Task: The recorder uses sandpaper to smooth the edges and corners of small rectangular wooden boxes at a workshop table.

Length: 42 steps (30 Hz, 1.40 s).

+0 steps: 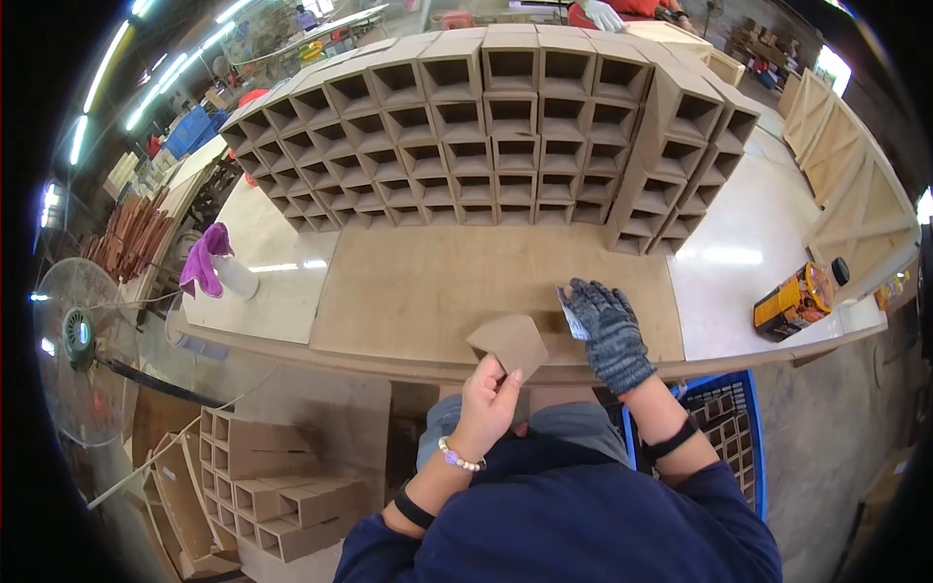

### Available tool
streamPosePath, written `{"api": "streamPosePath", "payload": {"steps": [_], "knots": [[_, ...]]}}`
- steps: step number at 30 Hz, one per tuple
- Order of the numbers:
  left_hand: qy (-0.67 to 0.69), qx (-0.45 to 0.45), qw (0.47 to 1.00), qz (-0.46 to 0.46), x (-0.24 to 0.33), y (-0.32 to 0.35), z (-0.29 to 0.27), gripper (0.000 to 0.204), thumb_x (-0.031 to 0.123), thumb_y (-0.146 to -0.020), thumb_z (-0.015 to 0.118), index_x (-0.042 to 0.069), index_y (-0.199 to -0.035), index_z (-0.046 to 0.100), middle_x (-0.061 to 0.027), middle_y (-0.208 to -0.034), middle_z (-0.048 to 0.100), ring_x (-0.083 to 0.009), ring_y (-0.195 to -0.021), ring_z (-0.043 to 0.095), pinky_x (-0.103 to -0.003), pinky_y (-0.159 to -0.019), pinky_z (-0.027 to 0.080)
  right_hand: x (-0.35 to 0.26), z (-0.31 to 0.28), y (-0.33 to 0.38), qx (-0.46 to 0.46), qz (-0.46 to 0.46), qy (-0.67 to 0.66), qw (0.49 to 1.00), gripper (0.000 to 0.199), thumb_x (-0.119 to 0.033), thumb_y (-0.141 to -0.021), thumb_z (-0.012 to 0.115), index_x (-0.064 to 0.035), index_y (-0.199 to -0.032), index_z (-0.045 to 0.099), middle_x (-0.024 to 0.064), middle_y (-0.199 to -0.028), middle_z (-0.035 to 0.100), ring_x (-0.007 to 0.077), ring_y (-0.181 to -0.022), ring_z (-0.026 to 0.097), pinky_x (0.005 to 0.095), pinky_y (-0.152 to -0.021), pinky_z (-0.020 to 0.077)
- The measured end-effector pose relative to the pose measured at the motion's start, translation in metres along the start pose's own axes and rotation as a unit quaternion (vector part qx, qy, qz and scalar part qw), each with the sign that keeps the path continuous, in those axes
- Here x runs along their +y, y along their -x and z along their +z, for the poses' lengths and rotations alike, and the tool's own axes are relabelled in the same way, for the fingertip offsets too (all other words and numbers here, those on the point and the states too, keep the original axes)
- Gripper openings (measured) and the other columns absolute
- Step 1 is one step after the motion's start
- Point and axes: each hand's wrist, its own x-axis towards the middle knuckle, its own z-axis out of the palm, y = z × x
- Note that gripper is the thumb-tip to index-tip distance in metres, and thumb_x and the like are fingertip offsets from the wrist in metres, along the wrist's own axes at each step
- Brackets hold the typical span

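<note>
My left hand (489, 403), bare, pinches the lower edge of a small brown square box (515, 342) between thumb and fingers, just above the table's near edge. The box is tilted, with one flat side facing up. My right hand (610, 335) wears a grey knitted glove. Its fingers close over a thin folded piece (573, 316), pale blue and white with a brown edge, whose exact kind I cannot make out. That hand is to the right of the box and apart from it. Beyond both hands stands a wall of stacked open-ended brown boxes (515, 115).
A brown board (437, 277) covers the table's middle. A purple cloth (206, 260) hangs on a white bottle at left; a yellow-labelled jar (797, 301) lies at right. More boxes (282, 496), a fan (83, 335) and a blue crate (753, 418) are below. Another person's gloved hand (603, 14) shows behind.
</note>
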Motion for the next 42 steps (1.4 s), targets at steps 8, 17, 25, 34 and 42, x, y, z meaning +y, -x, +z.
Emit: {"api": "streamPosePath", "payload": {"steps": [8, 17, 25, 34, 42], "knots": [[-0.031, 0.006, 0.999, 0.023, -0.017, 0.001, -0.010, 0.010, 0.001, -0.088, 0.047, -0.001, -0.097, 0.049, -0.0037, -0.089, 0.059, -0.0066, -0.082, 0.053, -0.019, -0.072, 0.042, -0.035, 0.000, 0.009, 0.012, -0.163, -0.132, 0.978, 0.041, -0.011, -0.080, 0.048, -0.0107, -0.121, 0.049, 0.0118, -0.117, 0.052, 0.0293, -0.109, 0.049, 0.0439, -0.095, 0.0350], [0.053, -0.024, 0.997, -0.047, 0.007, 0.001, -0.004, 0.013, 0.000, -0.087, 0.047, -0.002, -0.099, 0.050, -0.0046, -0.095, 0.059, -0.0070, -0.086, 0.053, -0.022, -0.076, 0.041, -0.038, -0.011, 0.008, -0.031, -0.139, -0.127, 0.982, 0.047, -0.015, -0.076, 0.050, -0.0080, -0.123, 0.047, 0.0120, -0.123, 0.048, 0.0294, -0.116, 0.043, 0.0457, -0.101, 0.0259], [-0.075, -0.011, 0.996, 0.043, -0.002, 0.000, -0.008, 0.003, 0.002, -0.084, 0.052, 0.000, -0.084, 0.051, -0.0066, -0.077, 0.058, -0.0095, -0.071, 0.053, -0.024, -0.065, 0.044, -0.042, -0.036, 0.002, 0.034, -0.129, -0.248, 0.960, 0.045, -0.016, -0.079, 0.047, -0.0081, -0.123, 0.047, 0.0132, -0.122, 0.049, 0.0310, -0.113, 0.045, 0.0458, -0.100, 0.0282], [-0.380, -0.038, 0.909, 0.169, 0.000, -0.004, -0.018, 0.027, -0.002, -0.078, 0.055, -0.004, -0.105, 0.053, -0.0149, -0.084, 0.060, -0.0245, -0.078, 0.060, -0.029, -0.069, 0.047, -0.021, -0.022, 0.002, -0.005, -0.027, -0.113, 0.993, 0.043, -0.015, -0.076, 0.049, -0.0087, -0.119, 0.050, 0.0099, -0.124, 0.049, 0.0304, -0.116, 0.043, 0.0469, -0.102, 0.0251], [-0.417, -0.003, 0.888, 0.191, -0.010, -0.006, -0.014, 0.008, 0.000, -0.074, 0.055, 0.001, -0.072, 0.047, -0.0165, -0.065, 0.051, -0.0372, -0.064, 0.050, -0.043, -0.058, 0.041, 0.006, 0.014, 0.000, -0.094, 0.000, -0.002, 0.996, 0.044, -0.015, -0.079, 0.052, -0.0087, -0.122, 0.047, 0.0119, -0.121, 0.050, 0.0305, -0.111, 0.048, 0.0471, -0.098, 0.0315]]}}
